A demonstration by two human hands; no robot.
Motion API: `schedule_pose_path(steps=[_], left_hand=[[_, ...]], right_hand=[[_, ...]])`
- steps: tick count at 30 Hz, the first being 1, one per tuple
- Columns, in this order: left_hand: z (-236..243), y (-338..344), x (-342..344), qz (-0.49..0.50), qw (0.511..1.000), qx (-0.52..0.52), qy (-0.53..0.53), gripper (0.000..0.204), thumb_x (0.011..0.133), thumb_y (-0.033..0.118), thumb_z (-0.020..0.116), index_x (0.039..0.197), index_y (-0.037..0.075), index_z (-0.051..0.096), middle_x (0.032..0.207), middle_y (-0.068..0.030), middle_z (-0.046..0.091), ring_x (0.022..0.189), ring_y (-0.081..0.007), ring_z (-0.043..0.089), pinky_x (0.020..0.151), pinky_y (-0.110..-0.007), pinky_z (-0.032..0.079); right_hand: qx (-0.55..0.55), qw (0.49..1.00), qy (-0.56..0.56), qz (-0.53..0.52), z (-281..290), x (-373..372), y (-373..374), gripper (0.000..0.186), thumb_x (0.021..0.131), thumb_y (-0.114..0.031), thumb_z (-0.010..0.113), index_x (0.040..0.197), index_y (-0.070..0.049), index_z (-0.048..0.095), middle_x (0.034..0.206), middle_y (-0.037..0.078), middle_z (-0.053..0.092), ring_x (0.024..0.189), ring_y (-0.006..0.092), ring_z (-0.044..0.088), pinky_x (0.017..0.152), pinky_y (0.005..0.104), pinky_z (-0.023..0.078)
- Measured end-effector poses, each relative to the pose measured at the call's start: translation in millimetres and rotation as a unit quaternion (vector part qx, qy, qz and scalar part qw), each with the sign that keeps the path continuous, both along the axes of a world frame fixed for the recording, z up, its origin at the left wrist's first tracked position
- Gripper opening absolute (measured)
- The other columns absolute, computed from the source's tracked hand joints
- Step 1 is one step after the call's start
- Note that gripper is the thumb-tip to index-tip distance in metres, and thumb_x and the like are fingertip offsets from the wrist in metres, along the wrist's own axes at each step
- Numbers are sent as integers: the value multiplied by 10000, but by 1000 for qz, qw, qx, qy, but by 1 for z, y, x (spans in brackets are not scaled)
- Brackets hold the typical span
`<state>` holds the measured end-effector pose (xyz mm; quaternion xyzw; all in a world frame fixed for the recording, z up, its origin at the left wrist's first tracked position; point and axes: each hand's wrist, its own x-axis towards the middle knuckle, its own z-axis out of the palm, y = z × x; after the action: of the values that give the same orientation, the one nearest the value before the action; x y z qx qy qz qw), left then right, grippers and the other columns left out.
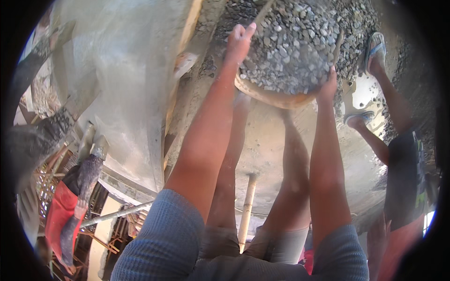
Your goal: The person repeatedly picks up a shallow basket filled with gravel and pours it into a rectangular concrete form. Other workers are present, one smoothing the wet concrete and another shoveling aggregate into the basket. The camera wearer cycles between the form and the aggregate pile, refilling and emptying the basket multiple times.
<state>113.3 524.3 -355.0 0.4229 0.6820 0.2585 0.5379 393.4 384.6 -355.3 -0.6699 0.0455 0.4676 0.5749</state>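
A wide, shallow pan (281,97) with a pale, worn rim is heaped with grey gravel (295,51). My left hand (239,43) grips its left side, fingers curled at the rim. On the opposite side my right hand (328,87) is closed on the rim, most of its fingers hidden beneath or behind it. Both arms stretch forward, and the pan is in front of my legs. Its far edge blends into the loose gravel beyond.
Wet concrete (122,93) edged by a wooden board (190,23) spreads on the left. A person in red (63,218) is at lower left. Another person's sandalled foot (375,54) stands by gravel and a puddle (365,91) on the right. A bamboo pole (247,206) shows between my legs.
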Motion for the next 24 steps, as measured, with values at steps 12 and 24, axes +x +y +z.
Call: schedule_pose_path(steps=[12,24], left_hand=[[508,-418,-143,290,795,-27,-533,264,868,168,602,1072,38,495,778,-44,536,545,-80,478,421,-193,374],[513,-605,-372,546,720,-14,-428,285,891,218,584,1137,75,584,737,8,512,578,-66,459,458,-196,382]], right_hand=[[-54,962,42,264,600,-102,-215,370,919,-355,473,1129,-57,536,898,16,583,719,119,535,608,236,413],[-114,653,-147,734,550,-408,-209,318,948,-290,396,864,-53,589,629,17,517,525,138,449,503,278,356]])
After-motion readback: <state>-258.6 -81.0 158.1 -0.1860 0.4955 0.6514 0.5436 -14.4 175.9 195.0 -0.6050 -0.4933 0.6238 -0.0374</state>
